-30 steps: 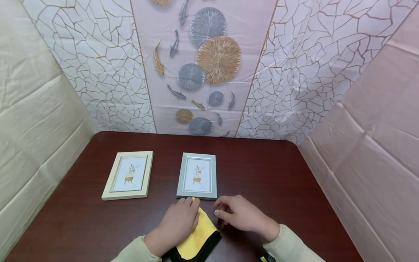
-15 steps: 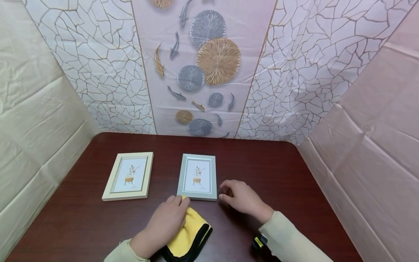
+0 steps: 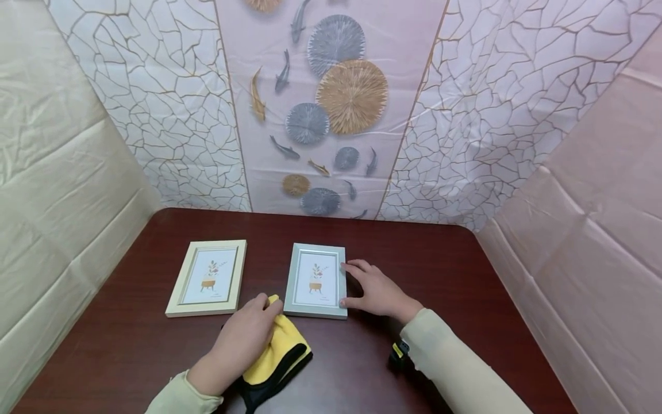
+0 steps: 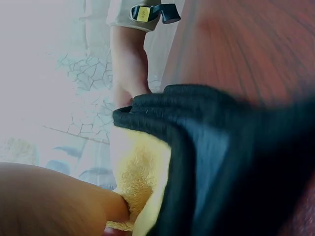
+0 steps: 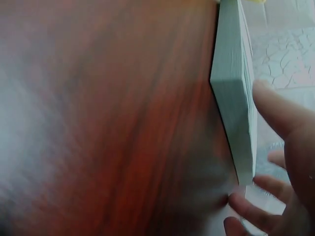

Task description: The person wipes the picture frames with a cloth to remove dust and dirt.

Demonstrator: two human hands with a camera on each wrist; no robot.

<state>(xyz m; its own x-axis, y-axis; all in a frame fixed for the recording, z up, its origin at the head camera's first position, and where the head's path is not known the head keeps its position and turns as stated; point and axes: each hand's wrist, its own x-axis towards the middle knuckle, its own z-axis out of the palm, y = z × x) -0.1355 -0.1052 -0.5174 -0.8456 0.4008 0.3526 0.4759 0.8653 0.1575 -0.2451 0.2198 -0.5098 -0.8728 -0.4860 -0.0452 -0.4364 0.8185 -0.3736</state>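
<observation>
My left hand (image 3: 239, 336) grips a folded yellow cloth (image 3: 281, 345) with black edging, held just over the table in front of the picture frames. In the left wrist view the cloth's black border (image 4: 182, 162) fills much of the picture. My right hand (image 3: 380, 290) is at the right side of a pale blue-grey picture frame (image 3: 315, 312), thumb and fingers spread along its edge. The right wrist view has the thumb (image 5: 275, 108) beside the frame's face and other fingers near its far end; firm contact cannot be told.
A cream picture frame (image 3: 174, 294) lies to the left, holding a similar plant print. Both frames lie on a dark red-brown table (image 3: 414, 253). Patterned cloth (image 3: 310, 172) hangs behind the table, and plain cream sheets (image 3: 584, 276) hang at the sides. A black wrist device (image 3: 398, 353) sits beneath the right sleeve.
My left hand has drawn the cloth leftward, away from the blue-grey frame's front edge. My right hand has moved up to that frame's right side, its fingers spreading.
</observation>
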